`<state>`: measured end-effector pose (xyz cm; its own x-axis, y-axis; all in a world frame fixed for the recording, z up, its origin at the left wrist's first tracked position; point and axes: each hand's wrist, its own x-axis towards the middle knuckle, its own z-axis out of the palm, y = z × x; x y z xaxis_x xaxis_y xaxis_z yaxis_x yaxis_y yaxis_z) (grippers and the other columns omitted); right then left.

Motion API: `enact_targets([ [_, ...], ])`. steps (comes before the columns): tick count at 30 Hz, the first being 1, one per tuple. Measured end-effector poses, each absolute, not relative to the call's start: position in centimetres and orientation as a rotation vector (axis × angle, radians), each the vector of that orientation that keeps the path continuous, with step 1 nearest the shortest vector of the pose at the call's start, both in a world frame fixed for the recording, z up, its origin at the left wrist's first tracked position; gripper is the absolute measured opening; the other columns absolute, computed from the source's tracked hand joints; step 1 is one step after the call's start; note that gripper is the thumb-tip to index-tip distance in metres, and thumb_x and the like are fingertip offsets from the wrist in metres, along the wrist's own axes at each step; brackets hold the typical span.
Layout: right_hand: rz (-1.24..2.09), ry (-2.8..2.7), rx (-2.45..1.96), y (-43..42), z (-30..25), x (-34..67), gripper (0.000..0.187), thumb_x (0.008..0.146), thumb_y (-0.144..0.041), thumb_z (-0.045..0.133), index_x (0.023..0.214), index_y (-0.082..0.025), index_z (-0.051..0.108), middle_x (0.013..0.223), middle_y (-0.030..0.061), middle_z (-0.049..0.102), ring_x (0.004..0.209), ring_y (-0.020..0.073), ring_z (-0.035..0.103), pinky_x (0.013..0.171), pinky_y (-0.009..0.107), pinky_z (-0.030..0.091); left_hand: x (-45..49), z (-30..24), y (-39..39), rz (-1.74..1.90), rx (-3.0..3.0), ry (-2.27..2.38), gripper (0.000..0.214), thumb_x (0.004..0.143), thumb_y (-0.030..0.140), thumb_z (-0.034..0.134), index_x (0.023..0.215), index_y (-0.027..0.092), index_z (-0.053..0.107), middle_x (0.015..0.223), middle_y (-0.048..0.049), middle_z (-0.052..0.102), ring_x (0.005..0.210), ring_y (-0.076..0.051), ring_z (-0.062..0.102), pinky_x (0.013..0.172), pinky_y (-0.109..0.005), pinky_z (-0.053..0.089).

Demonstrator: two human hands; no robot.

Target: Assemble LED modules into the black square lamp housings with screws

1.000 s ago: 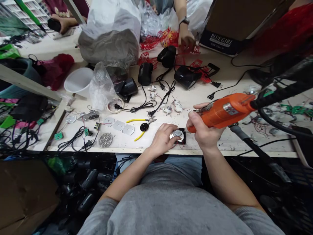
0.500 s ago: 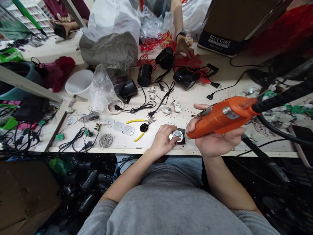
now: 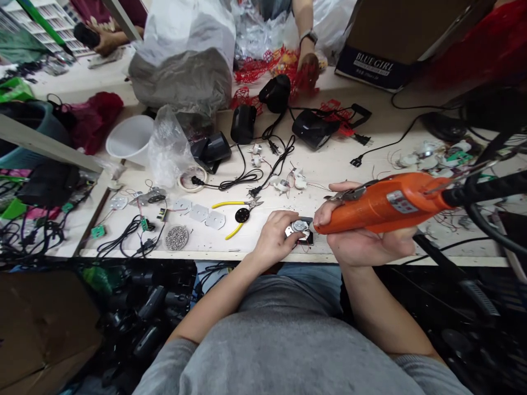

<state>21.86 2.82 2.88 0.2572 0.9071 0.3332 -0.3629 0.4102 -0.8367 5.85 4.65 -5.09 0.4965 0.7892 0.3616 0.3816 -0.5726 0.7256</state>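
My left hand point(image 3: 275, 237) grips a small motor point(image 3: 300, 226) seated on a pale plate, with a black part beside it, near the bench's front edge. In my right hand point(image 3: 366, 249) lies an orange electric screwdriver point(image 3: 379, 204), its black cord running off to the right. The tool's front end points left at the black part; whether the tip touches it is hidden. To the left lie yellow-handled cutters point(image 3: 233, 219), open, with a black perforated disc point(image 3: 242, 215) on them. Further left are several flat pale plates point(image 3: 199, 212) and a round dish of screws point(image 3: 177, 237).
Several black housings point(image 3: 315, 129) with corded plugs lie ahead. White motors with wires point(image 3: 290, 181) sit nearer. A white bowl point(image 3: 130, 137) and a plastic bag point(image 3: 171, 145) stand left. Another person's hand point(image 3: 308, 68) is over red netting; a cardboard box point(image 3: 395, 44) stands far right.
The screwdriver's rear has swung slightly right and down, still in my right hand. My left hand stays on the motor. The other person's hand has moved back over the netting.
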Motion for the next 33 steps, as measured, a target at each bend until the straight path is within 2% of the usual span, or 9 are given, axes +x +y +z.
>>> enact_targets([
  [7, 1.046, -0.886, -0.653, 2.4, 2.2, 21.7, 0.053, 0.074, -0.073, 0.061, 0.105, -0.030, 0.069, 0.078, 0.0046, 0.069, 0.053, 0.0217, 0.057, 0.045, 0.039, 0.045, 5.9, -5.1, 4.6, 0.929, 2.169, 0.967, 0.026, 0.092, 0.033, 0.067, 0.115, 0.021, 0.064, 0.114, -0.0094, 0.073, 0.109, -0.025, 0.065, 0.096, -0.044, 0.053],
  [11, 1.047, -0.928, -0.645, 2.4, 1.7, 21.6, 0.056, 0.069, -0.074, 0.068, 0.104, -0.030, 0.069, 0.087, 0.0052, 0.069, 0.053, 0.0213, 0.058, 0.044, 0.039, 0.045, 6.0, -5.0, 4.5, 0.935, 2.147, 0.979, 0.024, 0.092, 0.030, 0.066, 0.114, 0.021, 0.064, 0.113, -0.0094, 0.073, 0.109, -0.024, 0.066, 0.096, -0.044, 0.053],
  [13, 1.053, -0.959, -0.676, 2.5, 1.7, 21.9, 0.060, 0.068, -0.078, 0.066, 0.103, -0.030, 0.068, 0.089, 0.0053, 0.068, 0.053, 0.0210, 0.057, 0.043, 0.039, 0.045, 6.1, -5.0, 4.5, 0.927, 2.136, 0.988, 0.024, 0.092, 0.030, 0.066, 0.114, 0.021, 0.065, 0.113, -0.0092, 0.073, 0.109, -0.024, 0.066, 0.096, -0.044, 0.053],
  [17, 1.093, -0.995, -0.708, 2.9, 2.4, 22.4, 0.061, 0.070, -0.082, 0.060, 0.101, -0.030, 0.067, 0.079, 0.0046, 0.066, 0.049, 0.0206, 0.056, 0.042, 0.038, 0.043, 6.0, -4.9, 4.5, 0.879, 2.119, 1.004, 0.026, 0.090, 0.030, 0.069, 0.114, 0.022, 0.065, 0.114, -0.0083, 0.073, 0.111, -0.025, 0.066, 0.099, -0.045, 0.053],
  [23, 1.073, -1.012, -0.779, 3.2, 3.1, 22.2, 0.062, 0.069, -0.085, 0.056, 0.100, -0.033, 0.071, 0.091, 0.0065, 0.073, 0.051, 0.0215, 0.059, 0.043, 0.040, 0.045, 6.0, -3.2, 4.0, 0.959, 1.991, 0.989, 0.052, 0.079, 0.024, 0.075, 0.128, 0.020, 0.056, 0.127, -0.0102, 0.067, 0.121, -0.025, 0.062, 0.104, -0.042, 0.052],
  [26, 0.990, -1.015, -0.767, 3.3, 3.0, 21.8, 0.061, 0.070, -0.084, 0.055, 0.098, -0.033, 0.074, 0.094, 0.0071, 0.074, 0.050, 0.0212, 0.058, 0.041, 0.040, 0.044, 7.1, -2.8, 3.3, 0.934, 1.950, 1.064, 0.046, 0.077, 0.024, 0.073, 0.121, 0.020, 0.058, 0.124, -0.0103, 0.066, 0.118, -0.026, 0.062, 0.103, -0.043, 0.051],
  [33, 0.959, -1.013, -0.764, 3.8, 3.2, 21.2, 0.056, 0.069, -0.082, 0.058, 0.097, -0.036, 0.073, 0.093, 0.0061, 0.074, 0.046, 0.0210, 0.055, 0.036, 0.038, 0.038, 10.1, -2.7, 2.5, 0.886, 1.892, 1.338, 0.032, 0.071, 0.019, 0.071, 0.100, 0.023, 0.060, 0.099, -0.0048, 0.070, 0.101, -0.027, 0.062, 0.091, -0.043, 0.051],
])
